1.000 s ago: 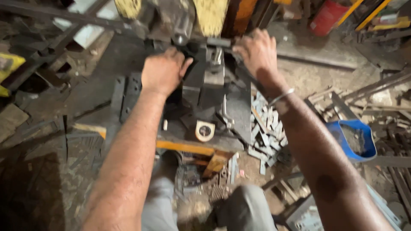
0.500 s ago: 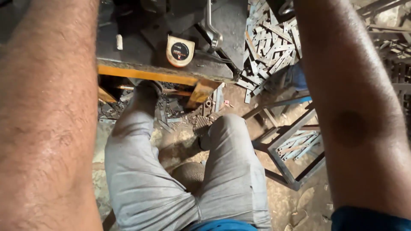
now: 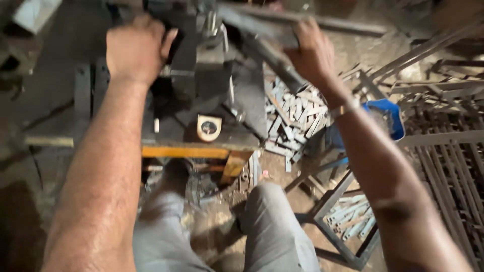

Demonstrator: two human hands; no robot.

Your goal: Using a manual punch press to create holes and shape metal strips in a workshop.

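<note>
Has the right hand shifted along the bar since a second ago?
Cannot tell: the camera swung. The right hand grips the bar beside the press, as before.

A heap of short grey metal offcuts [image 3: 295, 113] beside the workbench [image 3: 191, 146], a blue tub [image 3: 390, 113] just right of it, a round tape measure [image 3: 208, 127] near the bench edge

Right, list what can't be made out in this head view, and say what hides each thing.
- Left hand: its grip on the dark machine block is hidden by the back of the hand.
- Right hand: fingers wrap a long metal bar, whose far end is blurred and cut off by the top edge.
- Small round dial: its face is too small and blurred to read.
- Blue bin: contents hidden by the right forearm.
</note>
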